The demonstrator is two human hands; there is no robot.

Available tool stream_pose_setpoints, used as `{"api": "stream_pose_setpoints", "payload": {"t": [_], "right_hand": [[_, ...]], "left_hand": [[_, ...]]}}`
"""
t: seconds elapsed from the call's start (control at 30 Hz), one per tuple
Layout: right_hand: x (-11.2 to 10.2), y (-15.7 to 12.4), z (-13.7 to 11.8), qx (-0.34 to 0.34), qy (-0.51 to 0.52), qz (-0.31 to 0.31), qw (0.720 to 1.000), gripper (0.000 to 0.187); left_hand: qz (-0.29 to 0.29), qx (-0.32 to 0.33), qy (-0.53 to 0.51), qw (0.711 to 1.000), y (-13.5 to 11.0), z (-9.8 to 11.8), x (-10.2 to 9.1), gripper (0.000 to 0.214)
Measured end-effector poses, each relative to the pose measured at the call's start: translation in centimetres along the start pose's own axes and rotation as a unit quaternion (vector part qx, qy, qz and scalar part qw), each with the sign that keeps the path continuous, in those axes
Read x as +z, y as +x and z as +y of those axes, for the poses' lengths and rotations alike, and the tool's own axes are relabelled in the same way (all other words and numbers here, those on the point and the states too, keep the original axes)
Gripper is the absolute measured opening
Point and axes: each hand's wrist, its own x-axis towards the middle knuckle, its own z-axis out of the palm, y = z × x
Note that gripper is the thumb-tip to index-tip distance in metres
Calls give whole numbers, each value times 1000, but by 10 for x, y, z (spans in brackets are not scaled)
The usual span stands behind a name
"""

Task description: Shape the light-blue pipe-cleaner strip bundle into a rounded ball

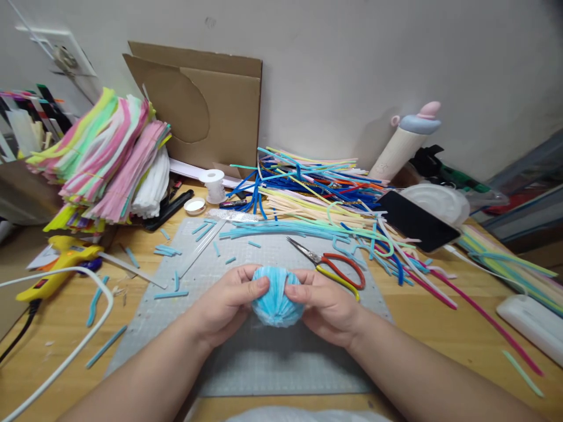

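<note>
Between my two hands is a round, light-blue fuzzy ball (278, 302), held above the grey cutting mat (281, 375). Its strips run together to a point on the lower front side. My left hand (233, 299) grips it from the left, thumb pressed on top. From the right, my right hand (328, 299) holds it the same way, with the thumb on a flat strip. Most of the other fingers are hidden behind the ball. Just beyond my right hand lie scissors (328, 264) with red and yellow handles, blades apart.
Bundles of pipe cleaners (308, 199) are heaped along the wall, with more colourful bundles (114, 158) at left. A yellow glue gun (61, 264) with its cord sits on the left. A black phone (417, 220) leans at right. Short blue pieces (171, 295) are scattered around.
</note>
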Motion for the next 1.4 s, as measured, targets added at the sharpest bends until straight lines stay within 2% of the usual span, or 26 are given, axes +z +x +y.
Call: {"api": "stream_pose_setpoints", "payload": {"t": [0.13, 0.23, 0.43, 0.63, 0.77, 0.87, 1.0, 1.1, 1.27, 1.4], "right_hand": [[1, 3, 0, -31, 38, -18, 999, 24], [-1, 4, -3, -52, 38, -8, 998, 22], [-1, 2, -2, -24, -31, 14, 999, 31], [1, 2, 1, -34, 12, 4, 999, 33], [-2, 2, 2, -59, -86, 51, 993, 34], [-3, 2, 2, -73, -165, 69, 981, 33], [-2, 1, 0, -108, -145, 69, 981, 35], [-2, 2, 0, -102, -179, 67, 976, 33], [-5, 2, 3, -109, -106, 24, 988, 27], [-4, 2, 1, -112, -94, 35, 989, 30]], "left_hand": [[3, 30, -2, 1000, 1, 2, 2, 26], [3, 39, 26, 999, 2, 4, 2, 25], [26, 0, 45, 999, 0, 2, 0, 26], [56, 19, -7, 998, 0, -1, 0, 25], [40, 21, 32, 998, 1, -2, 0, 27], [57, 25, 61, 996, 3, -3, 0, 26], [74, 39, 86, 993, 3, -3, 0, 27], [73, 28, 95, 992, 3, -3, 0, 27], [92, 24, 33, 995, 3, -4, 2, 27], [92, 36, 2, 995, 2, -2, 3, 25]]}}
